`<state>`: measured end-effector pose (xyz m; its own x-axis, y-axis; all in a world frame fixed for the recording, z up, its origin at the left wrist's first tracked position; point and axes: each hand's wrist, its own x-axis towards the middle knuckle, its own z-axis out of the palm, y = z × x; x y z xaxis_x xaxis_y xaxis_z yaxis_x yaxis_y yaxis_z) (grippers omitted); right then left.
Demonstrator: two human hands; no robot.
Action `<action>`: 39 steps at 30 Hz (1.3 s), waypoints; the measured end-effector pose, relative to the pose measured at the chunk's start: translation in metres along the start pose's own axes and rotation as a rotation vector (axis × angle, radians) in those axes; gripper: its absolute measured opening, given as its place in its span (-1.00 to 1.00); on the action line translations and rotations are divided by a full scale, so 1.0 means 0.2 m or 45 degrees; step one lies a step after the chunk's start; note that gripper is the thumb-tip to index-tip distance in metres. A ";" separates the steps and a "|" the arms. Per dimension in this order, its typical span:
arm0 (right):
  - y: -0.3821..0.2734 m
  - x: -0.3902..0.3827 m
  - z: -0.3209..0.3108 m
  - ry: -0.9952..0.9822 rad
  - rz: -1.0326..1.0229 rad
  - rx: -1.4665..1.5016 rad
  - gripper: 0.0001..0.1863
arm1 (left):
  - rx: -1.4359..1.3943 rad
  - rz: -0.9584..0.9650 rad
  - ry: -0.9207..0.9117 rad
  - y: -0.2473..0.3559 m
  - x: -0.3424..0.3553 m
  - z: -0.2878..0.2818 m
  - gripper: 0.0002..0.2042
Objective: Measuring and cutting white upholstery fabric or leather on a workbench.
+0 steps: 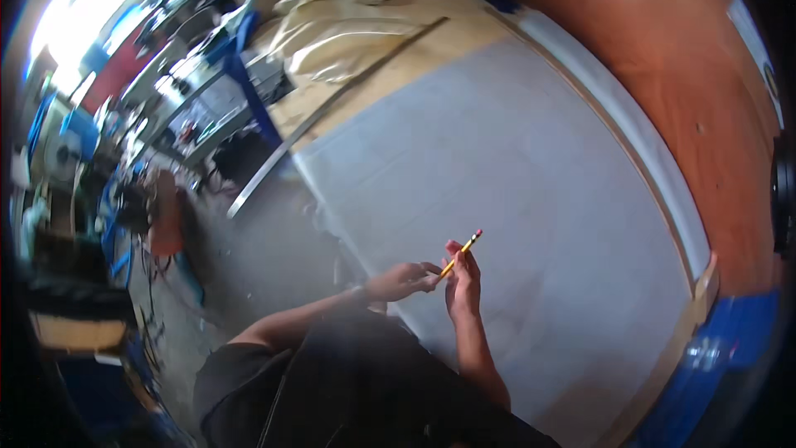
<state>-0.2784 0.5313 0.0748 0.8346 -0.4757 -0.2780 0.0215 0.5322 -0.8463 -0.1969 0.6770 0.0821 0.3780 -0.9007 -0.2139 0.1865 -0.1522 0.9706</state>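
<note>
A yellow pencil (459, 257) with a pink eraser slants up to the right above a large pale grey sheet (497, 158). My right hand (463, 284) holds it between thumb and fingers, eraser end uppermost. At the pencil's lower end my left hand (402, 282) is closed, its fingertips pinched together and meeting the right hand. Whether the left fingers grip the tip or some small object there is too small to tell. Both hands are over the near left edge of the sheet.
A long thin strip (332, 108) crosses the far left corner and sticks out past the edge. Behind it lies cream cloth (348, 29). A white roll (613, 91) and an orange-brown wooden panel (663, 75) flank the right side. Cluttered workbenches (186, 99) stand at left.
</note>
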 end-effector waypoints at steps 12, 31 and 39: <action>0.23 -0.07 0.41 -0.054 0.341 -0.338 -0.62 | 0.966 -0.161 1.298 0.04 -0.07 -1.73 -0.76; 0.71 -0.51 0.51 0.547 0.113 -0.798 -0.75 | 1.263 -0.534 0.767 -0.03 0.08 -3.38 -0.47; 0.59 -0.85 0.67 0.713 0.091 -0.398 -0.62 | 0.370 0.079 0.193 0.14 -0.24 -2.47 -0.59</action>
<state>-0.3449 0.7687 0.0829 0.4126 -0.7851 -0.4619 -0.2554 0.3870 -0.8860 0.2385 0.9174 0.0658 0.5154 -0.8444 -0.1459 -0.0995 -0.2281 0.9685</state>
